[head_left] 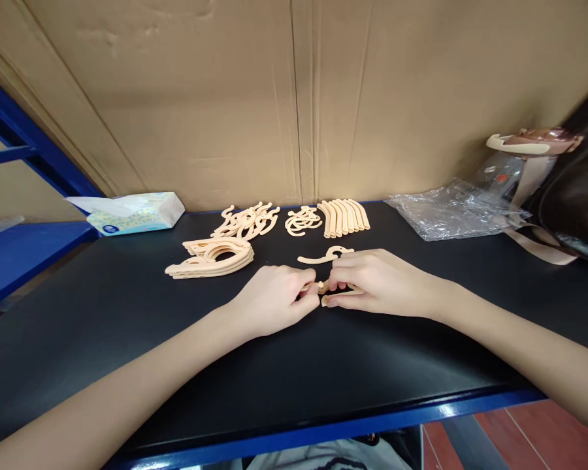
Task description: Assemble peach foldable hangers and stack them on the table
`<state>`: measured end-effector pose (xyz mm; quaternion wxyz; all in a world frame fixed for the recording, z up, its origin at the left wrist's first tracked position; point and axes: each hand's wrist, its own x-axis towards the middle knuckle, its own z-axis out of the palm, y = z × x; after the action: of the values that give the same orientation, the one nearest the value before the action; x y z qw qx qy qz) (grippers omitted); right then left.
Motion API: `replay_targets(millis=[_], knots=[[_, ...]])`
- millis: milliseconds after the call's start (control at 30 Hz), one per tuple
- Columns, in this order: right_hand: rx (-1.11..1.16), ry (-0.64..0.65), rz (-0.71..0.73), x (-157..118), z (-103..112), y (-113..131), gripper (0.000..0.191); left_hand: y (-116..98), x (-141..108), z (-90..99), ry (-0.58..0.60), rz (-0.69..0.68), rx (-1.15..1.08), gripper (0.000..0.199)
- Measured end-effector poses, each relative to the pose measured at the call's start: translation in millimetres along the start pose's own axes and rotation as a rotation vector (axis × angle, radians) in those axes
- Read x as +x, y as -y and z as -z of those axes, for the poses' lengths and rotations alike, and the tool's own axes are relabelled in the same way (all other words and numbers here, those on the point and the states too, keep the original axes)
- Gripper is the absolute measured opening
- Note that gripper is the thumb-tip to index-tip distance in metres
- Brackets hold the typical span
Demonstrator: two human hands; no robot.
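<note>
My left hand (277, 300) and my right hand (382, 284) meet over the black tabletop, both closed in a pinch on a beige plastic hanger part (322, 286). Fingers cover most of it; a small round knob shows between them, and another end pokes out by my right thumb. Just beyond my right fingers lies a curved beige hanger arm (316, 259). To the left of my left hand is a neat stack of folded beige hangers (210, 264).
Behind, a loose pile of curved arms (247, 220), small hooks (304, 220) and a row of arms (343, 219) lie on the table. A tissue pack (137, 212) sits left; a transparent plastic bag (451, 209) and a strapped bottle (534, 143) are right. Cardboard (225, 98) stands behind.
</note>
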<state>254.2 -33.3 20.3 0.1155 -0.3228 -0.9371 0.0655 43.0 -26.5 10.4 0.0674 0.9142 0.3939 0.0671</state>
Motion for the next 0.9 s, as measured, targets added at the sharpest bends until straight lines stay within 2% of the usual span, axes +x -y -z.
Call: replay_targets(millis=[433, 700, 900], knots=[[-0.033, 0.004, 0.02, -1.2, -1.4, -2.2, 0.024, 2.3, -0.3, 1.8, 0.042, -0.076, 0.031, 0.024], [-0.17, -0.09, -0.113, -1.5, 7.4, -11.8, 0.031, 1.2, -1.4, 2.1, 0.038, -0.081, 0.029, 0.025], [-0.117, -0.05, -0.124, -1.9, 3.4, -12.3, 0.034, 0.9, -1.7, 1.9, 0.04, -0.093, 0.028, 0.025]])
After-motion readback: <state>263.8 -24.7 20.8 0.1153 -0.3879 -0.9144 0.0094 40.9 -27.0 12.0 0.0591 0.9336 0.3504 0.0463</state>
